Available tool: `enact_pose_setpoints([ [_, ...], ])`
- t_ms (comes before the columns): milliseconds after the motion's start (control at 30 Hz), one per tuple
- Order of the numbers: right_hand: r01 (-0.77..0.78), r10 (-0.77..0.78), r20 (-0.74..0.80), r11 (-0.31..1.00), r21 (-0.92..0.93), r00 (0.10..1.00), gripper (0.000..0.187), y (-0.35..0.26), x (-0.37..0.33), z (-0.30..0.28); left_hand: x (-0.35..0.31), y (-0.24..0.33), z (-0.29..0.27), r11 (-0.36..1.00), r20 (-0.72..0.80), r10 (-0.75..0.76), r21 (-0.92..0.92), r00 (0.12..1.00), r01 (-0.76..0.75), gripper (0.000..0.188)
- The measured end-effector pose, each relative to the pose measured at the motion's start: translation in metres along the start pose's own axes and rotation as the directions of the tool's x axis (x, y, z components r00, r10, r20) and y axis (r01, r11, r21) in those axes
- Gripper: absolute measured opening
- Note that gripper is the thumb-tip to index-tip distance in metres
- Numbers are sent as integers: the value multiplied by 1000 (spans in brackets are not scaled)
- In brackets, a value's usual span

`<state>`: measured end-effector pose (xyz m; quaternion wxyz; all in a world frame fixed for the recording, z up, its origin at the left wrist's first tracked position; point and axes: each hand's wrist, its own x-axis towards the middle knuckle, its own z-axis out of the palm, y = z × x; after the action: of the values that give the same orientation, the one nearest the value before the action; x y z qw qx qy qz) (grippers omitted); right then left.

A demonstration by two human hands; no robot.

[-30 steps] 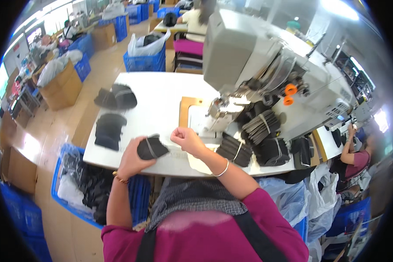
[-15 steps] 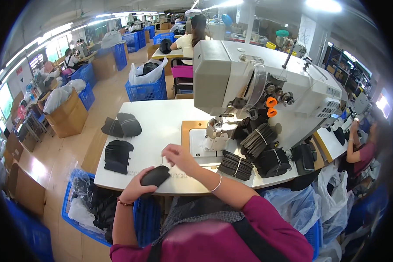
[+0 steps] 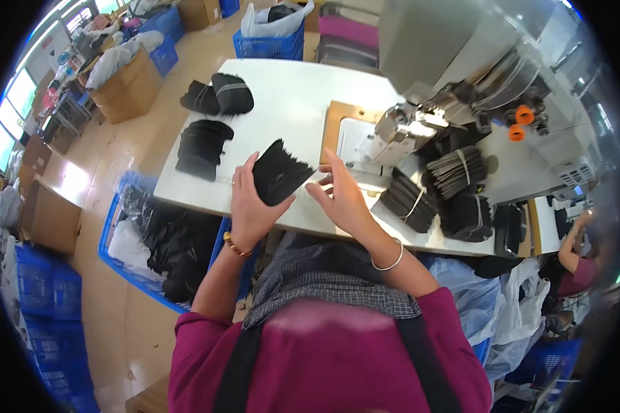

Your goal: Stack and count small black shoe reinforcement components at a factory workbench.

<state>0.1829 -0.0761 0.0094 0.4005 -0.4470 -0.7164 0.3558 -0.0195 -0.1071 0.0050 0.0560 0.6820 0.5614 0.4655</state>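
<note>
My left hand grips a stack of black fabric pieces above the front of the white table. The edges of the pieces fan out toward the right. My right hand, fingers apart, is just right of the stack and holds nothing I can see. To the left on the table lie a loose-looking black stack and tied black bundles. Right of my right hand are a bundle tied with a pale band and a second banded bundle.
A large sewing machine rises at the right, its post beside a wooden-framed plate. A blue crate with black pieces stands below the table's left side. Plastic bags hang at lower right. A co-worker's arm shows at far right.
The view has tilted down. My left hand has raised the stack, and its pieces now fan apart. My right hand has gone from pinched fingers above the stack to spread fingers beside it.
</note>
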Motion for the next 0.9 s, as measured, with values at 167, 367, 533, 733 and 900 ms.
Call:
enact_pose_setpoints([
  [167,-467,357,329,434,770,874,102,9,5,27,-15,6,28,967,-64,129,231,990,-111,89],
  [367,-657,429,498,468,591,754,71,19,26,12,-26,-2,29,811,134,355,447,925,-376,79],
  [533,-658,407,519,524,541,752,56,18,23,14,-17,-29,14,699,186,570,402,800,-591,62],
  [733,-100,86,91,981,169,992,40,29,24,15,-3,-8,-12,942,284,324,-6,902,-336,101],
  [900,293,-291,235,956,28,927,43,-12,34,-8,33,3,-28,973,429,144,104,892,-207,112],
])
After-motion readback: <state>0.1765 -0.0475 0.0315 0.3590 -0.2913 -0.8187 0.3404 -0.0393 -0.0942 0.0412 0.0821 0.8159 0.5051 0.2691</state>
